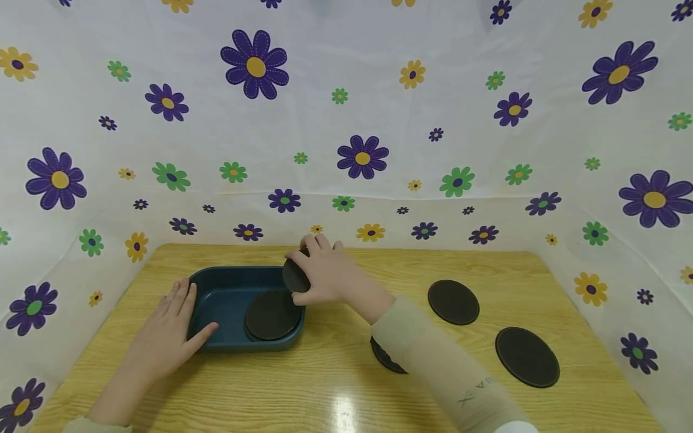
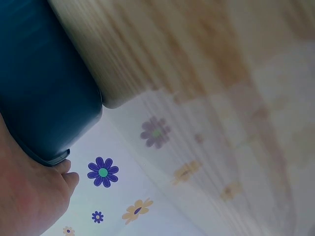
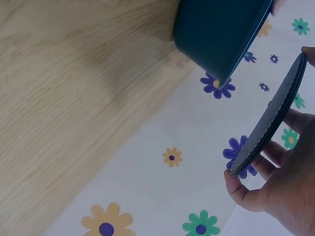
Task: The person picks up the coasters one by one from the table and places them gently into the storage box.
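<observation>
Backdrop: I see a white flower-print cloth point(image 1: 346, 120) walling in a pale wooden bench point(image 1: 335, 373).
Held disc: my right hand point(image 1: 325, 270) pinches a thin dark disc point(image 3: 270, 115) by its rim, tilted on edge over the tray's far right corner.
Handling: I judge it light, stiff and flat, with a wavy edge; rim between thumb and fingertips is the place to grip.
Tray: dark teal tray point(image 1: 216, 294), one disc point(image 1: 272, 315) lying inside.
Left hand: my left hand point(image 1: 168, 337) lies flat, fingers straight against the tray's near left side.
Loose discs: two point(image 1: 453, 302) point(image 1: 527, 356) lie on the bench to the right, a third point(image 1: 385, 356) half hidden under my sleeve.
</observation>
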A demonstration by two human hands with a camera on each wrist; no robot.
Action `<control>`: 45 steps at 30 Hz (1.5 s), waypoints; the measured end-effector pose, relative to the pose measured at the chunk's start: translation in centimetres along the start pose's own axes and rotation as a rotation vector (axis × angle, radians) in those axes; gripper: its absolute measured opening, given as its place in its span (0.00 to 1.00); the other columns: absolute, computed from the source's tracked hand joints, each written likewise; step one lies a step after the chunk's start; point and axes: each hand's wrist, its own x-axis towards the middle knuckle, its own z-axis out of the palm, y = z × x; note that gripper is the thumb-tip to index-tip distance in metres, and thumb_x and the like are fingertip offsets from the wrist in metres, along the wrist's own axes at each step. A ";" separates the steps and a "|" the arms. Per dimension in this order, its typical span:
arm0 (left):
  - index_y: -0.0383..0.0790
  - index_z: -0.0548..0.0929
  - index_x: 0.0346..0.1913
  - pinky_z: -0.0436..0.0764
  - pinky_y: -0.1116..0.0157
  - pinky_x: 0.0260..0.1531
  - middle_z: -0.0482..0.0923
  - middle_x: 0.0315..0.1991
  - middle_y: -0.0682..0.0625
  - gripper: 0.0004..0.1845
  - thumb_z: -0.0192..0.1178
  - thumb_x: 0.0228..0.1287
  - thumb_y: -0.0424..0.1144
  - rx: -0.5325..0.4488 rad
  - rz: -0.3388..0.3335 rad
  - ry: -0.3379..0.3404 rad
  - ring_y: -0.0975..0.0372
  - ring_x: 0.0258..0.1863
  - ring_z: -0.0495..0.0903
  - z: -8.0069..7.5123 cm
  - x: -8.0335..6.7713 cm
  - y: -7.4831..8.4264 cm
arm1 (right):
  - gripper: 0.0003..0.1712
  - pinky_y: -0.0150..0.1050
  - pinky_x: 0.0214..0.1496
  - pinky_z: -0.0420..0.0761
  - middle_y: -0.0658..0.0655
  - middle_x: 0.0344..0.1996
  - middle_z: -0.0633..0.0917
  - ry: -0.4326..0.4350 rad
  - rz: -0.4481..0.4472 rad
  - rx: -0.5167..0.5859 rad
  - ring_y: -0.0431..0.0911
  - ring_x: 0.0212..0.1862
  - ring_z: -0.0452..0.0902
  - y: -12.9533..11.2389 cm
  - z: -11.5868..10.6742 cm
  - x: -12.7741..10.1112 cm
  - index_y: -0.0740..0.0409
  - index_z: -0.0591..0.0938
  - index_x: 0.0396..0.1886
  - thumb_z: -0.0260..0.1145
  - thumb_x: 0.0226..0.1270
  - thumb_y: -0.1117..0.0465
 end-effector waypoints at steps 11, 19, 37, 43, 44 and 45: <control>0.22 0.51 0.82 0.51 0.36 0.84 0.49 0.83 0.24 0.55 0.57 0.76 0.64 0.010 0.004 0.011 0.34 0.85 0.48 0.1 0.0 0.0 | 0.46 0.52 0.61 0.78 0.55 0.70 0.69 -0.009 -0.048 -0.059 0.51 0.69 0.64 -2.7 0.2 1.1 0.37 0.70 0.78 0.64 0.63 0.28; 0.23 0.50 0.83 0.47 0.37 0.84 0.48 0.83 0.24 0.55 0.56 0.76 0.65 0.002 0.001 0.009 0.34 0.85 0.47 0.1 -0.1 -0.1 | 0.46 0.51 0.62 0.78 0.53 0.71 0.70 -0.023 -0.090 -0.058 0.50 0.71 0.64 -4.9 1.0 1.7 0.34 0.68 0.80 0.64 0.64 0.27; 0.23 0.52 0.83 0.54 0.34 0.82 0.49 0.83 0.24 0.54 0.57 0.76 0.65 0.015 0.009 0.025 0.33 0.84 0.48 0.1 0.1 -0.2 | 0.44 0.56 0.67 0.77 0.52 0.71 0.71 -0.049 -0.125 -0.092 0.48 0.69 0.67 -7.2 3.3 3.0 0.32 0.70 0.79 0.63 0.65 0.27; 0.23 0.51 0.83 0.53 0.35 0.82 0.49 0.83 0.25 0.55 0.57 0.76 0.65 0.019 0.005 0.017 0.34 0.84 0.48 0.1 0.1 -0.2 | 0.44 0.55 0.67 0.77 0.52 0.71 0.71 -0.061 -0.127 -0.090 0.49 0.71 0.67 -7.3 3.8 2.9 0.33 0.69 0.79 0.64 0.66 0.28; 0.23 0.51 0.83 0.53 0.35 0.82 0.49 0.83 0.25 0.55 0.57 0.76 0.65 0.019 0.004 0.017 0.34 0.84 0.49 0.1 0.0 -0.2 | 0.44 0.54 0.66 0.77 0.52 0.71 0.71 -0.063 -0.128 -0.093 0.48 0.70 0.67 -7.4 3.9 2.8 0.33 0.70 0.79 0.63 0.66 0.28; 0.23 0.51 0.83 0.54 0.35 0.82 0.49 0.83 0.25 0.55 0.57 0.76 0.65 0.021 0.004 0.017 0.34 0.84 0.49 0.1 0.0 -0.1 | 0.44 0.54 0.66 0.77 0.52 0.71 0.71 -0.064 -0.130 -0.098 0.48 0.70 0.67 -7.4 3.9 2.8 0.33 0.70 0.79 0.63 0.67 0.28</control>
